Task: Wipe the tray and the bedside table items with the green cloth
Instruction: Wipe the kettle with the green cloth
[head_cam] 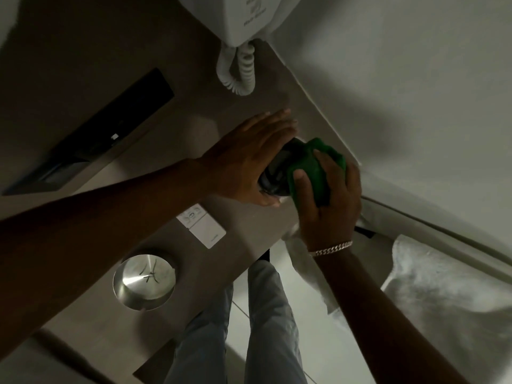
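Observation:
A green cloth is bunched in my right hand and pressed against a dark, glassy round object at the far right of the bedside table. My left hand lies over that dark object from the left, thumb under it and fingers stretched flat. Most of the object is hidden between the two hands, so I cannot tell what it is. A black rectangular tray lies on the table to the far left, apart from both hands.
A round metal dish sits near the table's front edge, with a white card or remote beside it. A white wall-mounted unit with a coiled cord hangs above. The white bed borders the table on the right. My trouser legs stand below.

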